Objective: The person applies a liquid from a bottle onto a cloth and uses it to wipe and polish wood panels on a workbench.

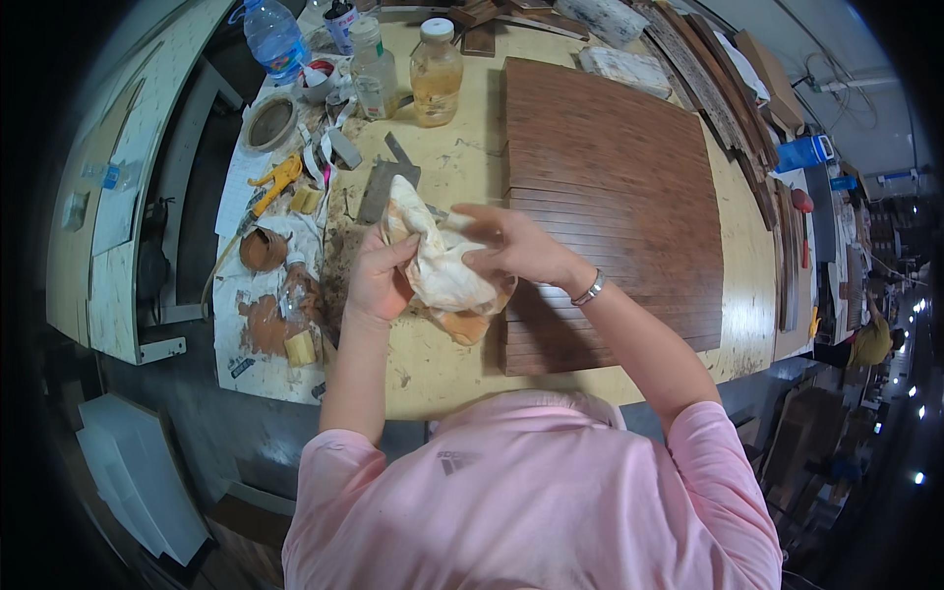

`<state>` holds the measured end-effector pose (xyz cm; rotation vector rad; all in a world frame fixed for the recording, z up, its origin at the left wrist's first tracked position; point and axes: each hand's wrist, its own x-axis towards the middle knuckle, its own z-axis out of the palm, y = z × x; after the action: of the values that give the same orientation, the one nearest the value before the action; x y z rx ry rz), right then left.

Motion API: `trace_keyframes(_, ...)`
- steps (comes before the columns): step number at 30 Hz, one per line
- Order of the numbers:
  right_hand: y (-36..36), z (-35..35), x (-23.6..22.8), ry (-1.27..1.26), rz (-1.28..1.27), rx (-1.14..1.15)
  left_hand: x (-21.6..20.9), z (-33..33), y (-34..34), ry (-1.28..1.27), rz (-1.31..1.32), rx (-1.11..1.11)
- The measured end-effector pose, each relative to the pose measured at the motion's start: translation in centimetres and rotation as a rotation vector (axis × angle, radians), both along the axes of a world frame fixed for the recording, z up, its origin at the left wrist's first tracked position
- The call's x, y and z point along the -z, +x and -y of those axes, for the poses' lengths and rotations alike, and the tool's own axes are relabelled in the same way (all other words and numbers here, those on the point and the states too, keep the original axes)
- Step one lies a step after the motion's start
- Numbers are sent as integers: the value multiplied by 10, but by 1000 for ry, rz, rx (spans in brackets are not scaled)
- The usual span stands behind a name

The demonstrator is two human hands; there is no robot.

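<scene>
A white rag (440,270) with orange-brown stains hangs crumpled above the table in front of me. My left hand (382,275) is closed on its left side, the thumb pressed on the fabric. My right hand (516,246), with a metal band on its wrist, is at the rag's right side; its fingers are smeared by motion, so their grip is unclear. To the right lies a large brown wooden panel (610,187) with long grooves. Just beyond the rag are grey flat pieces (377,192) on the table.
Two jars, one with amber liquid (437,79), and a blue-tinted water bottle (272,41) stand far left. A yellow-handled air gun (278,182), a brown-stained cup (264,250) and a round bowl (269,123) sit along the left side. Wooden strips (708,84) line the right edge.
</scene>
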<state>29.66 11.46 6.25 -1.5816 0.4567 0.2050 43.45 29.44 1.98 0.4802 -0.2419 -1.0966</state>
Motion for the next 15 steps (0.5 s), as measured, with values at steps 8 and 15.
trace_keyframes(8, -15, 5, 5, 272, 24, 137, -1, -8, 5, 65, -12, -42)
trace_keyframes(15, -24, 8, -3, 294, 121, 166, 6, -12, 8, 27, 31, 0)
